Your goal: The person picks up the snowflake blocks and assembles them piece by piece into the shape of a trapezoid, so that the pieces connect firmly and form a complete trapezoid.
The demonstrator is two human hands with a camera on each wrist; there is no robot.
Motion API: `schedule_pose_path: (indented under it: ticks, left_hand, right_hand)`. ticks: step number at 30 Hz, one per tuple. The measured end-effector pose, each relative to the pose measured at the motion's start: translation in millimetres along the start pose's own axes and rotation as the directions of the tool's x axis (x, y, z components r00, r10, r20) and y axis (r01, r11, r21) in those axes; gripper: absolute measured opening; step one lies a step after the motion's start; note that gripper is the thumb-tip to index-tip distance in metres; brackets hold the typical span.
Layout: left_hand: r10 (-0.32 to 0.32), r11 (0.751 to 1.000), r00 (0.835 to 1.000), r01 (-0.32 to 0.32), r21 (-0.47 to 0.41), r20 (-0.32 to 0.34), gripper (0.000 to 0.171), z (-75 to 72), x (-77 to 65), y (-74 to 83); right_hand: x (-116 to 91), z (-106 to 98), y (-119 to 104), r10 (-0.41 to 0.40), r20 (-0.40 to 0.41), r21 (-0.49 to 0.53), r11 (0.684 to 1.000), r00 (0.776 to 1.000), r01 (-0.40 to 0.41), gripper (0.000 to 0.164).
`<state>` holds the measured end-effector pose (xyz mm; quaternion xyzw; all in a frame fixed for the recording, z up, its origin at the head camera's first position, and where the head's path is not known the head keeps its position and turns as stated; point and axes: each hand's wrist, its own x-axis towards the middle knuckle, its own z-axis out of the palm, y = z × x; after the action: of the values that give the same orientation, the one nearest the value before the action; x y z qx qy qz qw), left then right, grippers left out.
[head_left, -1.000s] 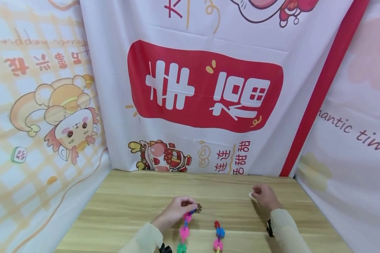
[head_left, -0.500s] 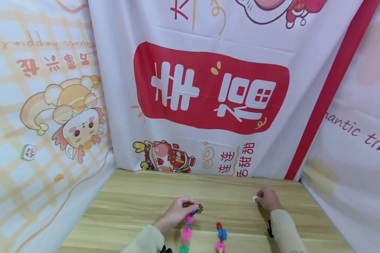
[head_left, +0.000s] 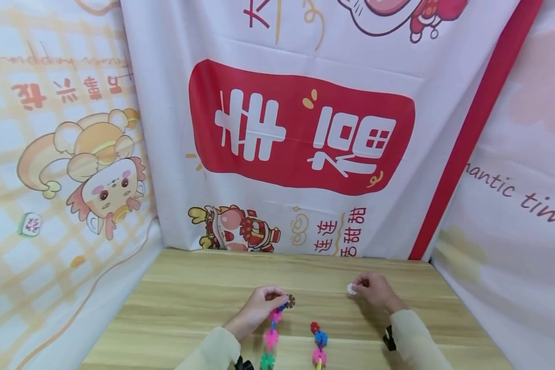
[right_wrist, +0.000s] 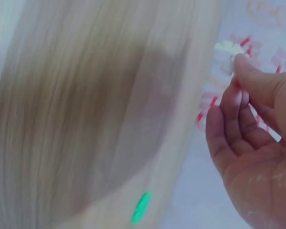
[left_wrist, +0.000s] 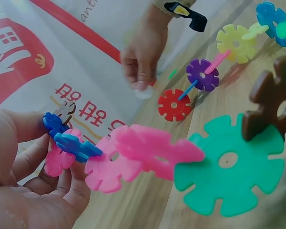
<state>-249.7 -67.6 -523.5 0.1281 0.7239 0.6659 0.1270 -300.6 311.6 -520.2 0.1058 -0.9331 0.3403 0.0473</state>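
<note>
My left hand (head_left: 255, 311) pinches the far end of a chain of slotted plastic snowflake discs, right by a dark blue disc (left_wrist: 55, 125). Beyond the fingertips a brown disc (head_left: 291, 301) sticks out at the chain's tip. From there the chain runs back through pink discs (head_left: 271, 337) to a green disc (left_wrist: 205, 183). Between thumb and fingertips my right hand (head_left: 376, 293) grips a white snowflake disc (head_left: 351, 290), off to the right of the chain. In the right wrist view that white disc (right_wrist: 226, 47) is partly covered by the thumb.
A second chain lies on the wooden table (head_left: 203, 277) between the hands, beginning with a red disc (head_left: 315, 327), then a blue disc (head_left: 321, 338). A loose green piece (right_wrist: 141, 208) shows on the table. Printed cloths (head_left: 176, 128) enclose the back and sides.
My right hand has moved left with the white disc, nearer to the left hand, and the disc now faces more into view. My left hand keeps its hold at almost the same spot.
</note>
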Motion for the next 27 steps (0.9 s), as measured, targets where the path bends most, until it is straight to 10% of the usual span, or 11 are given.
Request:
schedule_pose_path:
  ticks: [15,27]
  left_hand:
    - [-0.011,1.000,0.999,0.011,-0.007,0.044,0.029,-3.8,4.1,0.1]
    - [0.006,0.999,0.998,-0.004,-0.041,0.056,0.028,-2.7,3.9,-1.5]
  right_hand:
    - [-12.8,47.8,-96.9,-0.261,0.079,0.293,0.929,0.962,0.228,0.009]
    - [-25.3,62.3,-109.7,-0.445,-0.029,0.216,0.872,0.895,0.440,0.007]
